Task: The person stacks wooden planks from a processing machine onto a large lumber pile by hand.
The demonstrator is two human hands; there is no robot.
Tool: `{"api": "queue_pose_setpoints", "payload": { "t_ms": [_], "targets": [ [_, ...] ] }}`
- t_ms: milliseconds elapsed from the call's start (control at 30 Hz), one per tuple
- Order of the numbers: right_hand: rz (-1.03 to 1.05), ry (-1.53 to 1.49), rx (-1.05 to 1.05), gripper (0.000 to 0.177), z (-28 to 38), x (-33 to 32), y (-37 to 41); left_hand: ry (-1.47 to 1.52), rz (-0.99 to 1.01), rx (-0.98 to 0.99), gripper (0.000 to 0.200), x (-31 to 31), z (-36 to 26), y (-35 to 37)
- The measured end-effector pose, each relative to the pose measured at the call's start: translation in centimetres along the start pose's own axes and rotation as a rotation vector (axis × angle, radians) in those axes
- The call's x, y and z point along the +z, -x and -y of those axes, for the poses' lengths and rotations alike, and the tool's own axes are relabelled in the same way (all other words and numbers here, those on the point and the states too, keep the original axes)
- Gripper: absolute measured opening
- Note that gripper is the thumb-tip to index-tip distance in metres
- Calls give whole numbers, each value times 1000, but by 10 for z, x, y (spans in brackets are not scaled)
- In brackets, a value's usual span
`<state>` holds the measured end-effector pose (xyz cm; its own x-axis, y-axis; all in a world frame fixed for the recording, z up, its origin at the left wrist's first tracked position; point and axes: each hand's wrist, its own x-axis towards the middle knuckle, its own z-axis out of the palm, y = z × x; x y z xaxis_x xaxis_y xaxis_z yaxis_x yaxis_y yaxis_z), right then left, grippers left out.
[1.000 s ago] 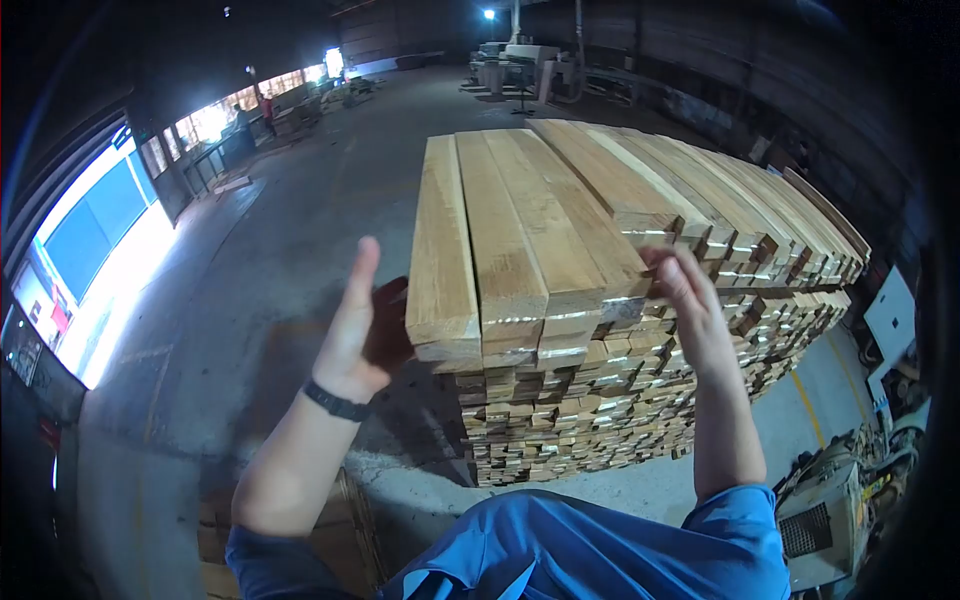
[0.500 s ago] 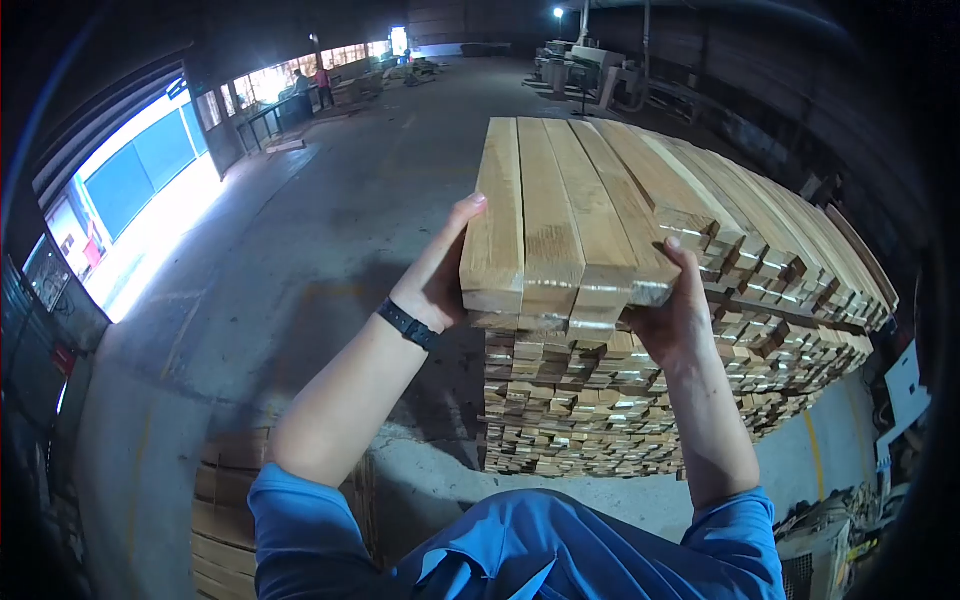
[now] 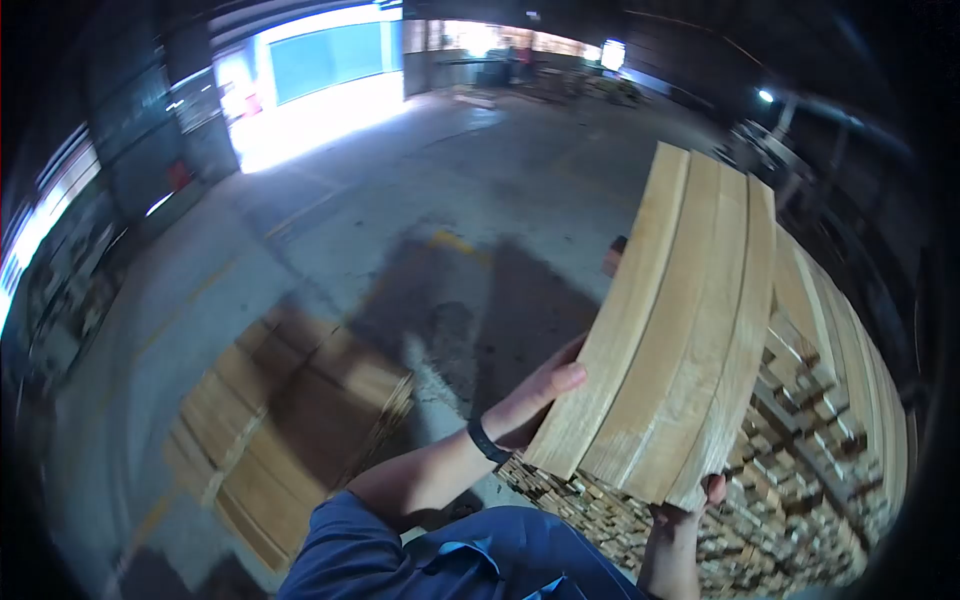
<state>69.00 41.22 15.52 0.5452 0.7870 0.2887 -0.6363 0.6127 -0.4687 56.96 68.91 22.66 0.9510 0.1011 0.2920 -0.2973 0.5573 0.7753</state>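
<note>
Several pale wooden planks [image 3: 675,330], lying side by side as one bundle, are lifted and tilted in front of me. My left hand [image 3: 535,400] grips the bundle's left edge near its close end, with the thumb on top. At the near right corner, my right hand [image 3: 690,505] holds the planks from below, most of its fingers hidden under the wood. A large stack of cut planks [image 3: 800,500] stands below and to the right, partly covered by the bundle. Beside the bundle's far left edge shows what looks like another person's fingers [image 3: 613,262].
A low, flat stack of wooden boards [image 3: 290,430] lies on the concrete floor [image 3: 400,200] to my left. A bright doorway [image 3: 330,75] opens at the back left. Machinery [image 3: 765,150] stands at the far right, and a workbench area lies along the back wall.
The planks have come up off the stack and swung, gripped by both my hands. My view has turned left, bringing the low board stack and doorway further into sight.
</note>
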Motion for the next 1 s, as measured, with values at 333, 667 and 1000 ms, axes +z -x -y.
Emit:
{"api": "queue_pose_setpoints", "payload": {
  "t_ms": [333,667,1000],
  "targets": [
    [180,366,-53,94,7,-28,36,36,-310,188,91,56,54,80],
    [389,-153,456,92,-53,-26,56,-115,-741,528,96,128,80,248],
    [584,2,1092,94,-194,102,151,-195,-1499,913,61,274,166,438]
  ]
}}
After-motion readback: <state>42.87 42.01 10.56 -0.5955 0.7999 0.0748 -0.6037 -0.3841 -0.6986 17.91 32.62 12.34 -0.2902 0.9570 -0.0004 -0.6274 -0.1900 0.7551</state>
